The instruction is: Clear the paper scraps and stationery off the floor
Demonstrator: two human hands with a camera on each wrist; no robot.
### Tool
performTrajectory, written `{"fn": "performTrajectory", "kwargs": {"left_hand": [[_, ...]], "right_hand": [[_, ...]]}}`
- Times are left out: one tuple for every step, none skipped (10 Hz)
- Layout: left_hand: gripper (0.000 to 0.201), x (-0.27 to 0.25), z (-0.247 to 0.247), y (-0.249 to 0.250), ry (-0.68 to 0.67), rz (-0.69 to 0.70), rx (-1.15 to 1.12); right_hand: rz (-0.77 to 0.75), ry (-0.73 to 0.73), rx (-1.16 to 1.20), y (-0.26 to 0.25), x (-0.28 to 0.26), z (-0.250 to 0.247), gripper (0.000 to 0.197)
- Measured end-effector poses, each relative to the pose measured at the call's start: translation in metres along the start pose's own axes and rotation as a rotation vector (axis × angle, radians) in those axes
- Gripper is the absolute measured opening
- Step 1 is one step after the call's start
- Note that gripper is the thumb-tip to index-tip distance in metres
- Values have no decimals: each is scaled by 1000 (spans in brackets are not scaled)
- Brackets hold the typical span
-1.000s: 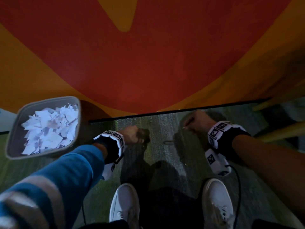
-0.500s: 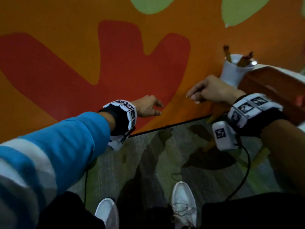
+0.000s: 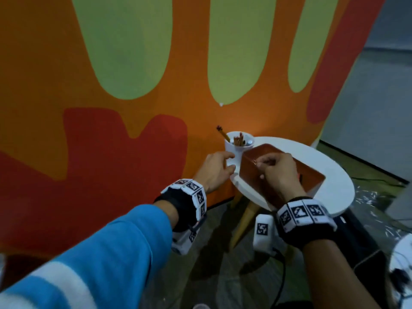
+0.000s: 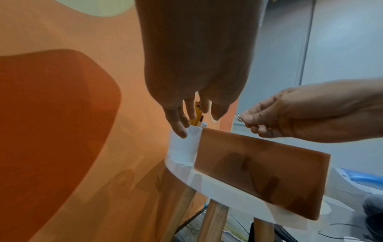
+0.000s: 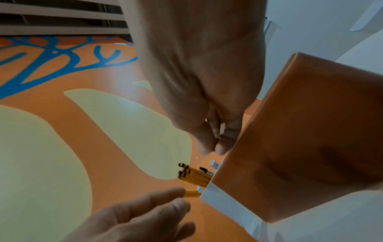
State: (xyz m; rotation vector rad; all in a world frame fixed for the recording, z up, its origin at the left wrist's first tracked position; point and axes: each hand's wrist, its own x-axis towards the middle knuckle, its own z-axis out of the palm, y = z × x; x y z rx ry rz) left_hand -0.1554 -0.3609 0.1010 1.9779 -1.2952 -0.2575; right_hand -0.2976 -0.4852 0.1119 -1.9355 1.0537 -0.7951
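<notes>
A white cup (image 3: 233, 150) of yellow pencils (image 3: 239, 140) and an orange-brown box (image 3: 312, 177) stand on a small round white table (image 3: 334, 175). My right hand (image 3: 259, 163) is over the box's near-left corner and pinches a small metal clip (image 3: 254, 162) between thumb and forefinger; the clip (image 4: 238, 117) shows as a thin wire loop in the left wrist view. My left hand (image 3: 230, 161) is open beside the cup (image 4: 182, 147), with one fingertip (image 4: 182, 133) touching its rim. Seen from the right wrist, the pencils (image 5: 192, 175) stick out behind the box (image 5: 300, 131).
An orange wall (image 3: 111, 85) with green and red shapes rises directly behind the table. Wooden table legs (image 3: 245, 219) stand on the grey-green carpet (image 3: 223, 275). A black cable (image 3: 282, 277) hangs from my right wrist. A dark case (image 3: 361, 246) lies on the floor at the right.
I have risen from the floor and both hands have come up to the table. The right hand has carried the clip over the box, and the left hand has reached the cup.
</notes>
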Motion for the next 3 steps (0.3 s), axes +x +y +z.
{"fn": "performTrajectory", "kwargs": {"left_hand": [[44, 5, 7, 12, 26, 32, 20], [43, 5, 5, 18, 38, 75, 19], [45, 3, -5, 16, 58, 85, 39]], "right_hand": [[-22, 148, -18, 0, 4, -8, 17], [2, 240, -48, 9, 11, -11, 20], [18, 218, -114, 14, 11, -12, 22]]}}
